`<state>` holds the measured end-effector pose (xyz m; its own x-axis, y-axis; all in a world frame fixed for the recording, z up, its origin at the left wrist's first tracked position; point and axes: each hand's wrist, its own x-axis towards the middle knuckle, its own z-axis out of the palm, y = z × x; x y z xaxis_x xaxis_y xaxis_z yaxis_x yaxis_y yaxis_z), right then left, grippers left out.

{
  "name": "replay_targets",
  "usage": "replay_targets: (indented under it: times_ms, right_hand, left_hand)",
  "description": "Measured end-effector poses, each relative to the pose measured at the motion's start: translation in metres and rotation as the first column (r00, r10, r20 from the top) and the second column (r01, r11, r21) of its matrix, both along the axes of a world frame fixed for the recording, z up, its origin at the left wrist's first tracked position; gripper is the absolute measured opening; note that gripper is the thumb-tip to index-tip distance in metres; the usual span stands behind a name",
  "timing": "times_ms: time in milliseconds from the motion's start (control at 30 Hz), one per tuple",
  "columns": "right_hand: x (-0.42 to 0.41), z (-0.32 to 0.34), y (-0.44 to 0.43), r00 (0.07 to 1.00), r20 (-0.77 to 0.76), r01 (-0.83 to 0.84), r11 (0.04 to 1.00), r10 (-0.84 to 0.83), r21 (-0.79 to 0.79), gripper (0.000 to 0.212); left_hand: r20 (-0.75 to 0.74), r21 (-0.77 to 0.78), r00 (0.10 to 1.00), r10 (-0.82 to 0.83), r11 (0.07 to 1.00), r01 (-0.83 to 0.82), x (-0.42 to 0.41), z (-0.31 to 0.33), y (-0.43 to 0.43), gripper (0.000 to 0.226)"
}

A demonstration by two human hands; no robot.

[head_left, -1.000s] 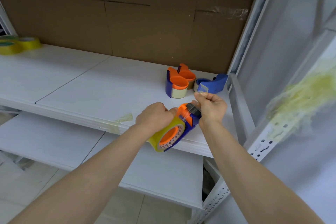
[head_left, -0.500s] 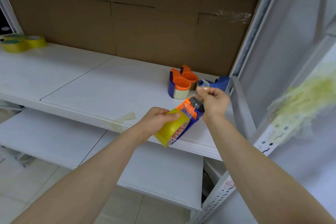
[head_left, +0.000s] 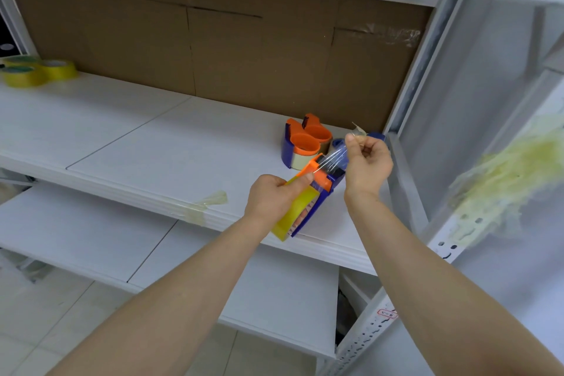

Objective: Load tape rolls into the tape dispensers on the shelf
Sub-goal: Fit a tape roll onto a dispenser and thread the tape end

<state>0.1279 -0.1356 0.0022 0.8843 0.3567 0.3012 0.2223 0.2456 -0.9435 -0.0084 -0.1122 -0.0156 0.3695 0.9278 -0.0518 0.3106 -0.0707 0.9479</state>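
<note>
My left hand point(head_left: 272, 197) grips a blue and orange tape dispenser point(head_left: 320, 189) with a yellow tape roll point(head_left: 293, 214) in it, held over the front edge of the white shelf point(head_left: 171, 162). My right hand point(head_left: 367, 162) pinches the clear tape end point(head_left: 332, 159), stretched up and to the right from the dispenser's mouth. Behind the hands, two more dispensers with orange hubs point(head_left: 305, 140) stand on the shelf. A blue dispenser point(head_left: 377, 136) is mostly hidden behind my right hand.
Several spare yellow tape rolls point(head_left: 36, 70) lie at the shelf's far left. Brown cardboard point(head_left: 213, 49) backs the shelf. A scrap of tape point(head_left: 210, 201) sticks to the front edge. A white upright post point(head_left: 409, 186) stands on the right, with a lower shelf point(head_left: 91, 238) beneath.
The dispenser has turned so the yellow roll's outer face shows. My right hand has risen and pulled the tape end further out of the dispenser.
</note>
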Motion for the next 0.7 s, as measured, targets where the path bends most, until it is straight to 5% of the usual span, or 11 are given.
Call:
replay_targets:
  times_ms: [167, 300, 433, 700]
  right_hand:
    - [0.014, 0.007, 0.002, 0.999, -0.044, -0.02, 0.997, 0.017, -0.068, 0.022]
    - [0.015, 0.017, 0.002, 0.995, 0.075, -0.05, 0.991, 0.06, -0.121, 0.019]
    - [0.016, 0.021, 0.004, 0.972, 0.219, -0.035, 0.976, 0.083, -0.213, 0.009]
    - [0.015, 0.019, 0.007, 0.98, 0.187, -0.012, 0.962, 0.065, -0.274, 0.01]
  left_hand:
    - [0.125, -0.117, 0.989, -0.072, 0.989, 0.087, -0.003, 0.005, -0.004, 0.03]
    - [0.16, -0.117, 0.976, -0.146, 0.979, 0.165, -0.007, 0.002, -0.001, 0.018]
    - [0.154, -0.072, 0.974, -0.168, 0.981, 0.18, -0.007, -0.002, -0.001, 0.022]
    - [0.194, -0.002, 0.975, -0.11, 0.994, 0.112, -0.007, -0.008, -0.004, 0.031]
